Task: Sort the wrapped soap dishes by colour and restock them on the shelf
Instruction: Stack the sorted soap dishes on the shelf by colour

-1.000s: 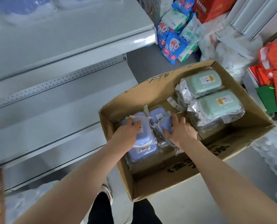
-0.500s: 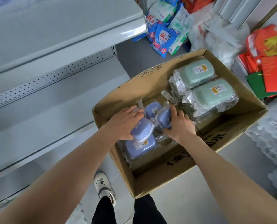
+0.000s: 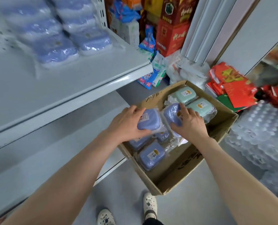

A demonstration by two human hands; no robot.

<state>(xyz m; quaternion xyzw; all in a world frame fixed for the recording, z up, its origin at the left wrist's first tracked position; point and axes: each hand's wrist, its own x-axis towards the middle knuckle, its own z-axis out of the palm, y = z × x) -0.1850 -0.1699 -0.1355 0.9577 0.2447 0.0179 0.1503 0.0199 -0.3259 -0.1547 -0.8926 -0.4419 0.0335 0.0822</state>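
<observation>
Head view. The left hand [image 3: 127, 124] grips 1 wrapped blue soap dish [image 3: 148, 120], thumb on the near edge and fingers curled over the far edge. The right hand [image 3: 190, 125] clasps a 2nd blue dish [image 3: 171, 113]. Both dishes sit at the top of the cardboard box [image 3: 183, 174], which also holds further blue dishes [image 3: 152, 155] and 2 green dishes [image 3: 185, 94]. A stacked blue batch [image 3: 57, 49] lies on the shelf [image 3: 80, 82].

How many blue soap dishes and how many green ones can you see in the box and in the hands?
Wrapped blue soap dishes: 5, counting one in the left hand and one in the right hand
Wrapped green soap dishes: 2
Total: 7 showing; the cardboard box may hide more underneath.
</observation>
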